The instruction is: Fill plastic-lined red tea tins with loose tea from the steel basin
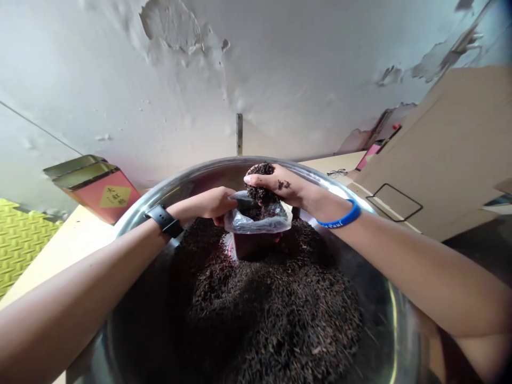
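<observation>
A large metal basin [394, 320] holds a heap of dark loose tea leaves [296, 314]. Standing in the leaves is a reddish tin [256, 246], lined with a clear plastic bag [260, 224] whose mouth is spread over its top. My left hand [218, 204], a black watch on its wrist, is closed on the left edge of the bag. Above the bag's mouth, my right hand [290, 186] is wrapped round a clump of tea leaves [262, 178], with some bits stuck to its skin. More leaves show inside the bag.
A red and gold tea tin [108, 189] with its top open stands left of the basin. Yellow foam matting [18, 240] lies farther left. On the right are a large cardboard box [452, 160] and glasses [336, 173]. Behind rises a peeling wall [280, 69].
</observation>
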A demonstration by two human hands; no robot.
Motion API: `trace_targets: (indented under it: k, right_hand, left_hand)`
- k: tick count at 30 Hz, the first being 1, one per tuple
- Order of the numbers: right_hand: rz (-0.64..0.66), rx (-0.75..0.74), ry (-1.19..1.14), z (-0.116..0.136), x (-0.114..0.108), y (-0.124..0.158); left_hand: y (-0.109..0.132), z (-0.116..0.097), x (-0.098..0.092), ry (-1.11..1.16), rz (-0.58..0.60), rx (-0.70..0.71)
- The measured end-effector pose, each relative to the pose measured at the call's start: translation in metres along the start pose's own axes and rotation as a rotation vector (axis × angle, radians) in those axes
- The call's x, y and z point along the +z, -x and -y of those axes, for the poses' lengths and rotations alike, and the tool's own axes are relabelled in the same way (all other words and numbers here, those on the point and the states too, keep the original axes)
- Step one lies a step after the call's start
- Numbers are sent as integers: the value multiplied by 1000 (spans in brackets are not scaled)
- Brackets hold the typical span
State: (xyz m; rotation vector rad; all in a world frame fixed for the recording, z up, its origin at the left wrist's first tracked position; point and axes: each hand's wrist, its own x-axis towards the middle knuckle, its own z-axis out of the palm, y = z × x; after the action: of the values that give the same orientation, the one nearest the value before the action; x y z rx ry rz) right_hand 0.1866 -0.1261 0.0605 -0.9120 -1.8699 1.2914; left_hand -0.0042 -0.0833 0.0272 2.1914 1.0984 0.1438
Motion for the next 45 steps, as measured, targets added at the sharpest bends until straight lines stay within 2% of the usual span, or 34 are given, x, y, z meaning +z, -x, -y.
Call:
trace_targets:
  k: [7, 13, 20, 22, 27, 31, 33, 37, 38, 39, 41, 43, 45]
  right_hand:
    - [-190, -249, 338, -28, -3, -18]
    - [-202, -237, 467, -27, -7, -17]
    - [-10, -148, 366, -13, -6, -8]
    - [14, -112, 441, -8, -7, -5]
    - [-21, -32, 729, -2, -14, 0]
    - [182, 24, 891, -7, -15, 1]
    - [253, 0, 867, -6, -11, 2]
    - [117, -145, 669, 8, 10, 8]
    - [139, -181, 605, 12, 18, 11]
    - [230, -205, 547, 14, 27, 14]
    - [563, -209, 479, 11, 48, 22]
    - [871, -157, 511, -3, 67, 30]
    - [998, -57, 618, -24, 83, 38]
  left_hand:
    - [1, 1, -2, 34, 69, -10]
    - [1, 8, -5, 142, 163, 32]
    - [7, 3, -9, 165, 184, 64]
    - [6, 4, -9, 151, 163, 60]
    - [2, 5, -10, 45, 84, -5]
    - [1, 4, -9, -10, -14, -28]
    - [0, 4, -8, -7, -27, -7]
    - [1, 5, -9, 16, -21, 34]
    - [1, 4, -9, 10, -24, 34]
    - [2, 3, -9, -1, -30, 28]
    - [2, 1, -8, -17, -39, 4]
    - [2, 1, -7, -14, -41, -13]
    - [1, 3, -6, 7, -32, -17]
